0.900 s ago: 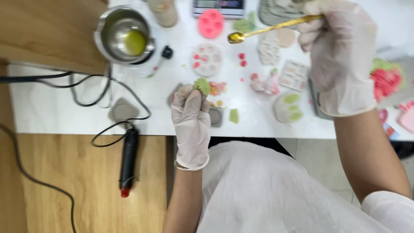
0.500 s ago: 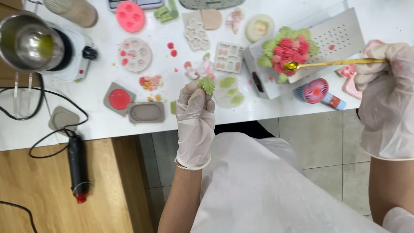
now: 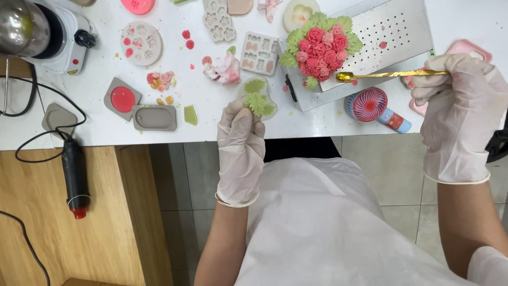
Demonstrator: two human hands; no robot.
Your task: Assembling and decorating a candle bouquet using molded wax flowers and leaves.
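Note:
My left hand (image 3: pixel 241 143), in a white glove, pinches a small green wax leaf (image 3: pixel 257 103) at the table's front edge, just over a round grey mould (image 3: pixel 256 86) with green leaf shapes. My right hand (image 3: pixel 459 111), also gloved, grips a gold spoon (image 3: pixel 389 76) by its handle. The spoon's bowl hovers beside a cluster of pink and red wax roses ringed with green leaves (image 3: pixel 318 45), which sits on a perforated metal box (image 3: pixel 389 32).
On the white table (image 3: pixel 211 114) lie several silicone moulds (image 3: pixel 154 117), a pink hand-held fan (image 3: pixel 377 107), and pink wax bits (image 3: pixel 225 69). A steel pot on a small hotplate (image 3: pixel 37 34) stands at the far left. A black corded tool (image 3: pixel 75 177) hangs over the wooden floor.
The view shifted right, so the pot slid toward the left edge. My right hand carried the spoon from near the pot across to the rose cluster. My left hand kept the green leaf.

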